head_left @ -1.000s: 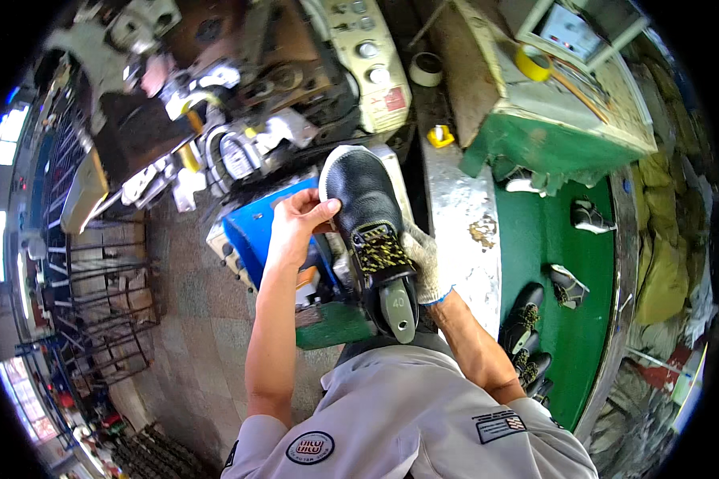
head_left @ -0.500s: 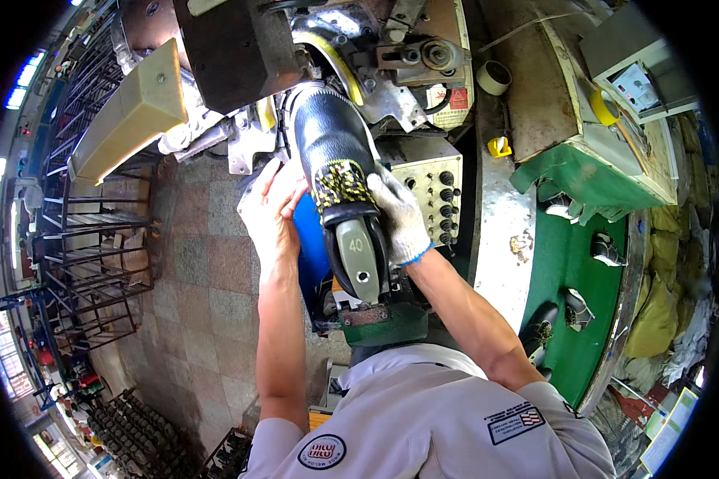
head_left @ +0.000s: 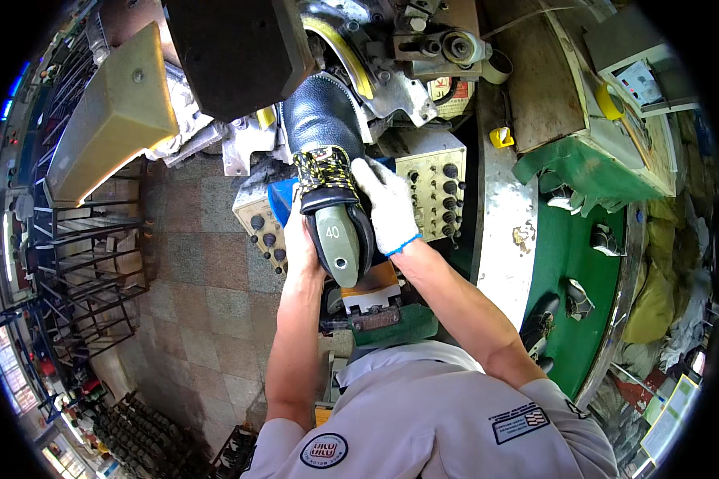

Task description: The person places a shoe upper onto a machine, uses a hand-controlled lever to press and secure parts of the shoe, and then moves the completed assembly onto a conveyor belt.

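Note:
Between my hands is a black leather shoe upper (head_left: 319, 120) with black and yellow laces, fitted on a grey-green shoe last (head_left: 335, 235). Its toe points away from me, up against the metal parts of a machine (head_left: 391, 88); the very tip is partly hidden there. My bare left hand (head_left: 298, 243) grips the left side near the heel, its fingers mostly hidden under the shoe. On the other side, my right hand (head_left: 387, 203), in a white knitted glove with a blue cuff edge, presses along the upper beside the laces.
Control panels with black knobs (head_left: 435, 191) flank the shoe below the machine head. A yellowish curved cover (head_left: 112, 112) juts out on the left, beside a dark plate (head_left: 228, 56). To the right, several shoes lie on a green surface (head_left: 567, 247). Metal racks (head_left: 88, 255) stand far left.
The heel end of the shoe has swung left and slightly upward in view. My left hand has moved down from the side to the heel; my right hand still holds the other side.

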### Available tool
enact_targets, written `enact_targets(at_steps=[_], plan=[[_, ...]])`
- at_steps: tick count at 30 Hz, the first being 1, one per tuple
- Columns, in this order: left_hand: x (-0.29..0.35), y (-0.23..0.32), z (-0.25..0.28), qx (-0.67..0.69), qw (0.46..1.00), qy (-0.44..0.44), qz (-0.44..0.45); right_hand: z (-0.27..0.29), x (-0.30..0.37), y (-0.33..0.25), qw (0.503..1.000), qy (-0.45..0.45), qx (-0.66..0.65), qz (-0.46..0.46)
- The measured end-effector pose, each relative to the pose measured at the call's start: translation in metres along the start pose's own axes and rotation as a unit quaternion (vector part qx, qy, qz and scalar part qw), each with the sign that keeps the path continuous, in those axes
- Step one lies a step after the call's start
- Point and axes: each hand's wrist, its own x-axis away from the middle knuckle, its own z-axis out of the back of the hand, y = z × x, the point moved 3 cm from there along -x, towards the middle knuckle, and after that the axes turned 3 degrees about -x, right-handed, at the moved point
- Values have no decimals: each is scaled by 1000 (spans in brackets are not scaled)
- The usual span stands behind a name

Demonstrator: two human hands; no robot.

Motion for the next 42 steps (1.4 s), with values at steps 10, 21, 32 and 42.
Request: enact_targets(at_steps=[10,21,32,42], plan=[[1,13,3,1,999,-33,18,-4,-2,14,995,-23,29,94],[-23,-10,11,25,998,-50,-19,1,-3,21,996,62,33,53],[-34,-19,23,-65,991,-52,-102,2,-3,27,996,38,46,62],[-19,-3,2,-73,988,-40,-127,10,-10,24,994,22,63,90]])
